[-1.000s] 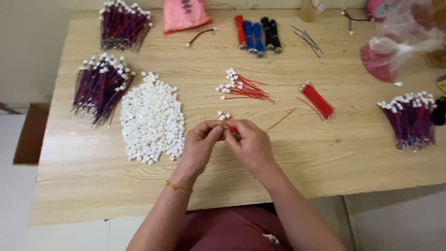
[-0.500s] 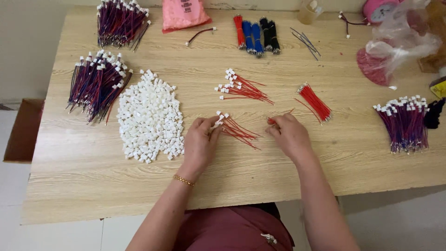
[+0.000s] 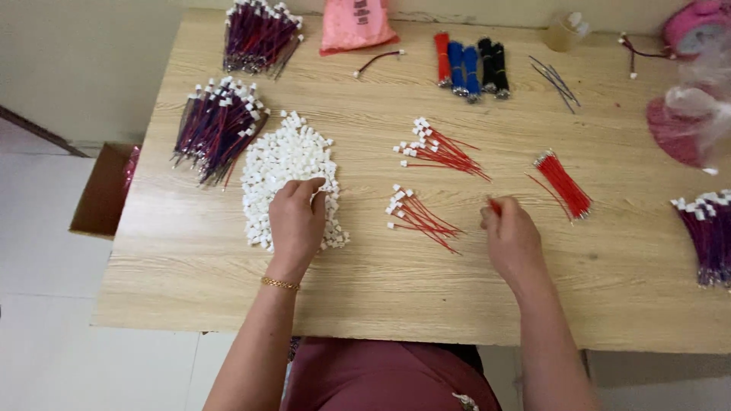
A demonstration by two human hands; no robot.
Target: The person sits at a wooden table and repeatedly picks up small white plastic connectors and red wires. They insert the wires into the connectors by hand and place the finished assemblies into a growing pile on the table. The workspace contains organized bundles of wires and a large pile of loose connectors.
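On the pale wooden tabletop (image 3: 190,266), the left hand (image 3: 297,221) rests curled with fingertips pinching into the heap of small white plastic connectors (image 3: 285,171), which could scatter, while the right hand (image 3: 512,240) pinches a thin red wire (image 3: 495,204) that could slip free.

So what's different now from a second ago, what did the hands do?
The hands, joined at the table's middle a second ago, have parted. The left hand moved left onto the white connector pile. The right hand moved right and pinches a red wire. A small finished wire bunch now lies between them. The other bundles stayed put.
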